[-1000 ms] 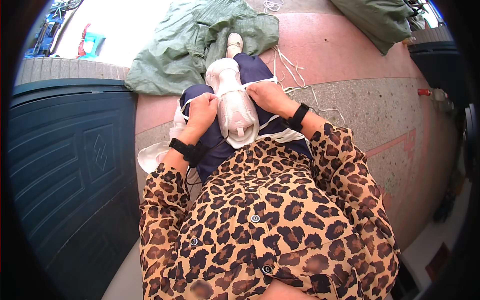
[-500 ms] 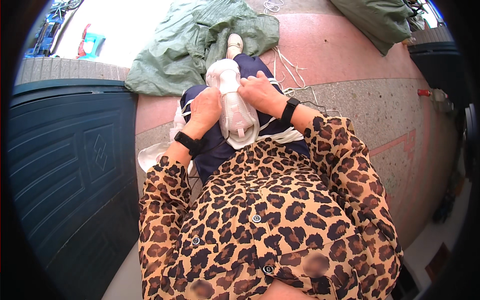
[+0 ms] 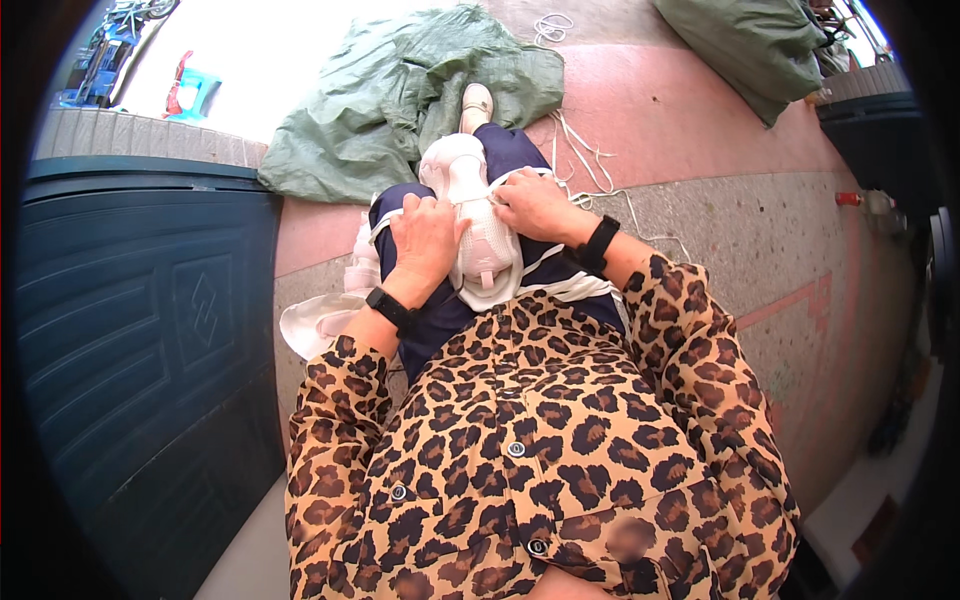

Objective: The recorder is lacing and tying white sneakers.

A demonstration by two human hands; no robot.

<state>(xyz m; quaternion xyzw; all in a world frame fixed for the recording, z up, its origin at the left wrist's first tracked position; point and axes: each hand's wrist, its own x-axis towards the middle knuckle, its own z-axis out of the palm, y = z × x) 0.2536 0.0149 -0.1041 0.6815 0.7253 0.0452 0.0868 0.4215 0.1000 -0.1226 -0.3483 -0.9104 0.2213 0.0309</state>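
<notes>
A white and pale pink shoe upper (image 3: 487, 243) with a mesh part and a small pink pull tab lies lengthwise on my lap, tab end towards me. My left hand (image 3: 428, 238) is beside its left edge, fingers curled and thumb reaching to the mesh; what they grip is hidden. On the other side, my right hand (image 3: 540, 205) has its bent fingers and thumb closed at the upper's right edge. White strips (image 3: 560, 290) lie across my dark trousers. By my left leg are another white shoe piece (image 3: 310, 322) and some pinkish pieces (image 3: 362, 262).
A green woven sheet (image 3: 350, 110) spreads on the floor ahead, under my shoe (image 3: 476, 108). White cords (image 3: 582, 150) trail over the pink floor. To the left stands a dark blue panelled door (image 3: 150, 330). A full green sack (image 3: 745, 45) sits at the far right.
Both hands have shifted slightly towards me and a little apart. The left thumb now stands away from its fingers. The whole view has moved slightly.
</notes>
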